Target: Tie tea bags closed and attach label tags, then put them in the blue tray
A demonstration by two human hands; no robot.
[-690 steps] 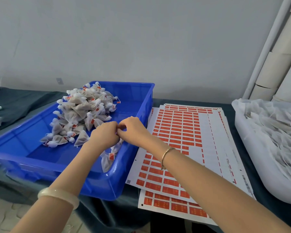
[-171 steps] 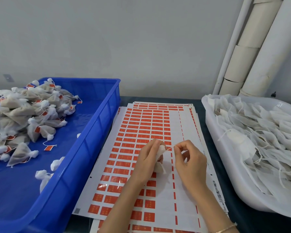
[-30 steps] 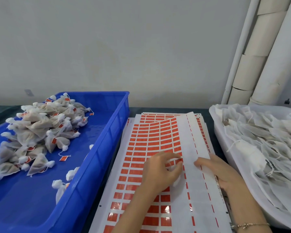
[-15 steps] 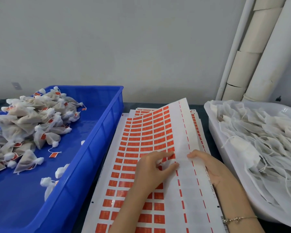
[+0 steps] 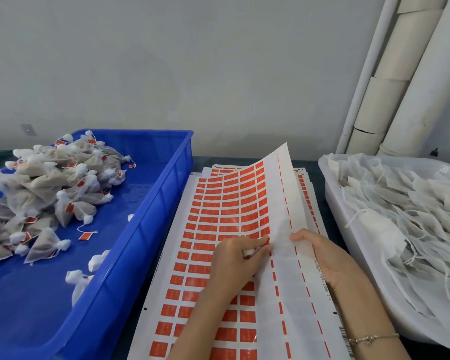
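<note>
A sheet of red label stickers (image 5: 218, 203) lies on a stack between the two containers. My left hand (image 5: 238, 261) rests on it with fingers curled round a small white tea bag (image 5: 247, 253), fingertips at a red label on the edge of the printed block. My right hand (image 5: 322, 258) pinches the sheet's blank right strip, thumb on top and fingers beneath, and the sheet's far right corner curls up. The blue tray (image 5: 166, 201) on the left holds a pile of tied, tagged tea bags (image 5: 50, 183).
A white tub (image 5: 348, 258) at the right is full of flat, untied bags with loose strings (image 5: 400, 211). White pipes (image 5: 400, 87) stand in the back right corner against the wall. A few single tied bags (image 5: 78, 279) lie near the blue tray's right wall.
The top label sheet's right side has been lifted, and its far corner now curls higher than a second ago. Both hands stay at the same spot on the sheet.
</note>
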